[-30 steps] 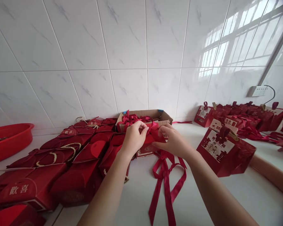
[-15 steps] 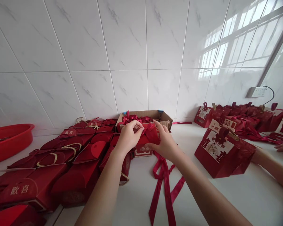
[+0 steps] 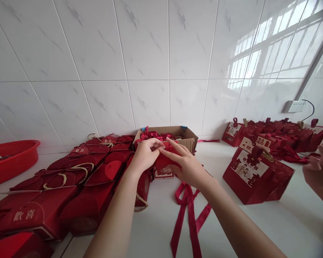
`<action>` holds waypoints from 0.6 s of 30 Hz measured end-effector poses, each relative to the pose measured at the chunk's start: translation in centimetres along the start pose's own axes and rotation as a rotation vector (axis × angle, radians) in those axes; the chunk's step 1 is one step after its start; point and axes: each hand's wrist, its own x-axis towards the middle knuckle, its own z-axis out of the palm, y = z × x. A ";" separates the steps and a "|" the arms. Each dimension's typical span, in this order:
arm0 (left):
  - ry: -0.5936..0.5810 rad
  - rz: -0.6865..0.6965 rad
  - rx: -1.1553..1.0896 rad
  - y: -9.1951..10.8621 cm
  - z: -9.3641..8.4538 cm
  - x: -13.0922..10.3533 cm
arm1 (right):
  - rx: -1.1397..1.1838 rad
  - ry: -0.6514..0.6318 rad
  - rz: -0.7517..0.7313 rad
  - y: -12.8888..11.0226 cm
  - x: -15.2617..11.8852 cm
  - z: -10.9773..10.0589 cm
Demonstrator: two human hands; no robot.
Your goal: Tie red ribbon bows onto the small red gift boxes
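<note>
A small red box (image 3: pixel 163 168) stands at the centre of the white counter, partly covered by my hands. My left hand (image 3: pixel 147 153) is closed at its top left, thumb and fingertips pinched together; what they hold is too small to make out. Over the box's top right reaches my right hand (image 3: pixel 187 163), its fingers stretched out and apart, the index fingertip close to the left fingertips. Dark red ribbons (image 3: pixel 190 215) lie on the counter in front of the box, their loop nearest to it.
Behind is a cardboard box (image 3: pixel 190 143) of red ribbon. Rows of red boxes (image 3: pixel 94 195) fill the left, beside a red basin (image 3: pixel 16 165). On the right are red gift bags (image 3: pixel 249 173) and another person's hand (image 3: pixel 319 172).
My right hand has swung leftward over the box, its fingers now nearer my left hand. The other person's hand has left the gift bag and risen at the right edge.
</note>
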 end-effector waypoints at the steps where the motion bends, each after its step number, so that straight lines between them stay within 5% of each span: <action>1: -0.006 -0.006 -0.024 0.0 -0.1 0.0 | -0.005 -0.005 -0.007 0.0 0.0 -0.1; 18: 0.009 -0.047 -0.124 0.3 -0.6 -0.1 | -0.013 -0.054 0.008 -0.4 0.0 -0.3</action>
